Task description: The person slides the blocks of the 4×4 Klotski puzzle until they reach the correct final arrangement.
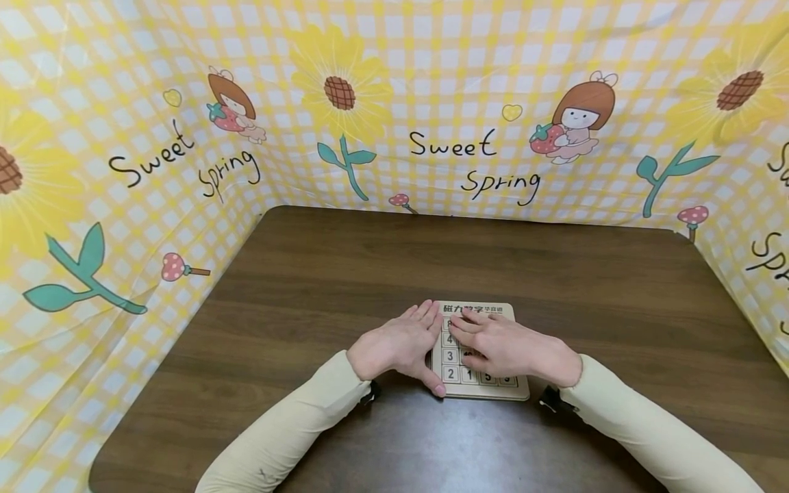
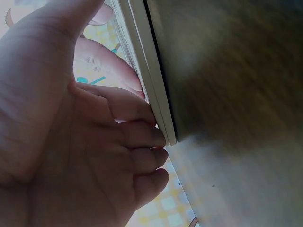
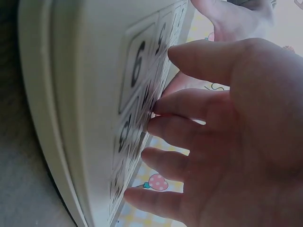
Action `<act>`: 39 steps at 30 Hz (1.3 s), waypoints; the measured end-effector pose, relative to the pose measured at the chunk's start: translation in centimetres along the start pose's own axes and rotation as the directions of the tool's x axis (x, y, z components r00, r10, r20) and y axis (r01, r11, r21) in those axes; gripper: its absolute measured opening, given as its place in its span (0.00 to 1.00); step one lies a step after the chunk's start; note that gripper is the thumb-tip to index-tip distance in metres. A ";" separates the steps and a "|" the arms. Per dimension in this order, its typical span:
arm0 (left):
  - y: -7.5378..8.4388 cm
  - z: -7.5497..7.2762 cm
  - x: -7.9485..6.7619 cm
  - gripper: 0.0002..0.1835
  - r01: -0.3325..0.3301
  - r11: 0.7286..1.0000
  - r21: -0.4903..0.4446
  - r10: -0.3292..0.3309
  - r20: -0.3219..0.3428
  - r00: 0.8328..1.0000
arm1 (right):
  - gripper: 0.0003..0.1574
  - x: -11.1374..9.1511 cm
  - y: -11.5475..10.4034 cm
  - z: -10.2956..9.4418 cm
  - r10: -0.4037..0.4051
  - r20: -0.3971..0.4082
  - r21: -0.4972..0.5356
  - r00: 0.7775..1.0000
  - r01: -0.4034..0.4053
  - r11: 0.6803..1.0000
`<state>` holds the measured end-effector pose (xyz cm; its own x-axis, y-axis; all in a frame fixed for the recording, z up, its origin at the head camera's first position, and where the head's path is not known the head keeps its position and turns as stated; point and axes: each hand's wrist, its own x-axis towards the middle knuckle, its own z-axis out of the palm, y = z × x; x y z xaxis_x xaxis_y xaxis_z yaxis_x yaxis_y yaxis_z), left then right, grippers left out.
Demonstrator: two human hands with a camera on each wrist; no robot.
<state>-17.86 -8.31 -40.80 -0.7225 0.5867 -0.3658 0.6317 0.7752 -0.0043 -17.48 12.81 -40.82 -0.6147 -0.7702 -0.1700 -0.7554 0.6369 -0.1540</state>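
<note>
board: it lies flat on the table, in the near half, about the middle; the board is between the two hands.
tiles: numbered tiles sit in rows on it, some covered by fingers.
left hand: the left hand is released, fingers straight, touching the left edge, thumb at the near left corner.
right hand: the right hand grasps nothing; its extended fingers touch the tiles.
table: brown table, checked cloth behind.
</note>
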 end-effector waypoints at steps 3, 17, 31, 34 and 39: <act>0.0 0.0 0.1 0.70 -0.001 1.000 0.000 0.001 -0.001 1.000 | 0.37 -0.1 0.1 0.0 0.000 -0.003 0.006 1.000 0.000 1.000; 0.2 0.0 0.2 0.71 0.013 1.000 -0.012 -0.012 0.003 1.000 | 0.33 -2.4 1.8 0.4 0.026 -0.071 0.006 0.997 -0.026 1.000; -0.1 0.0 0.0 0.71 0.018 1.000 -0.022 -0.018 0.011 1.000 | 0.31 -1.7 -1.0 0.5 -0.094 -0.126 -0.095 0.988 0.082 0.992; -0.1 0.0 0.0 0.71 0.013 1.000 -0.025 -0.013 0.003 1.000 | 0.31 -1.6 -1.5 0.7 -0.092 -0.115 -0.106 0.989 0.080 0.991; 0.0 0.1 0.1 0.72 0.013 1.000 -0.023 -0.013 0.002 1.000 | 0.30 -1.6 -1.5 1.1 -0.085 -0.119 -0.100 0.989 0.074 0.992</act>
<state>-17.95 -8.29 -40.89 -0.7302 0.5762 -0.3672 0.6157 0.7879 0.0121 -15.16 13.13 -41.35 -0.5706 -0.8203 -0.0394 -0.8175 0.5719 -0.0677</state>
